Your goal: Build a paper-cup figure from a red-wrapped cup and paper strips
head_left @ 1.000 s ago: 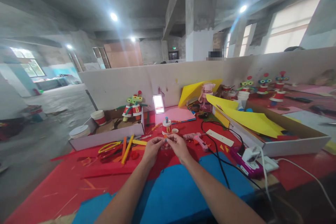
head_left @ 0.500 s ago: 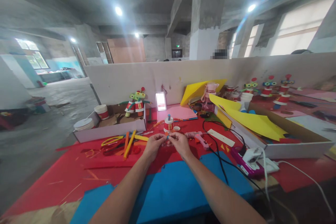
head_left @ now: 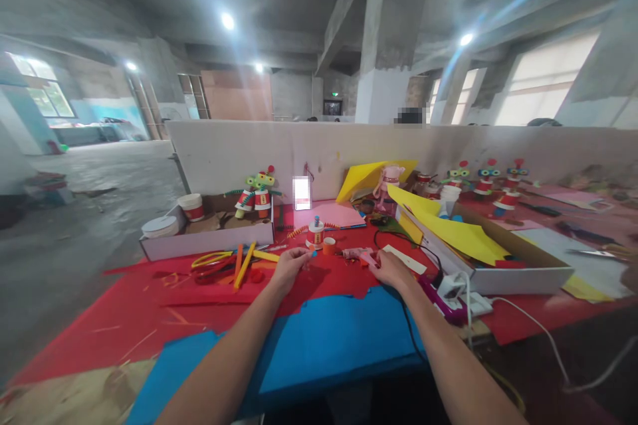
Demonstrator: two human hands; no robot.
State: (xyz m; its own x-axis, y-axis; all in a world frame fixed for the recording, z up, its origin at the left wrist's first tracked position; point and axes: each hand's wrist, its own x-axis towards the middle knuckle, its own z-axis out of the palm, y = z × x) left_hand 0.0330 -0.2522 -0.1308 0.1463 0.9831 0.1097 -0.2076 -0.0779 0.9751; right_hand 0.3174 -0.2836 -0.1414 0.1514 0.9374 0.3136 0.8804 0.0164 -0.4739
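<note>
My left hand [head_left: 294,265] pinches a small blue piece [head_left: 314,254] between thumb and fingers, just above the red sheet. To the right, my right hand [head_left: 391,268] is closed at the handle of a pink glue gun [head_left: 357,254], which lies on its side. Right behind my left hand stands a white paper-cup figure [head_left: 315,234] with a red band, a blue top and coiled paper arms. A short orange paper cylinder [head_left: 329,246] stands beside it.
Scissors [head_left: 212,259] and yellow and orange strips [head_left: 245,265] lie left. An open box [head_left: 209,246] holds finished figures. On the right are a box with yellow sheets [head_left: 523,280], a purple power strip [head_left: 443,302] and cables. Blue sheets [head_left: 343,339] cover the front edge.
My hands have moved apart. The right one has gone right to the glue gun's handle, while the left keeps the small blue piece. The orange cylinder now shows fully. The view has shifted slightly.
</note>
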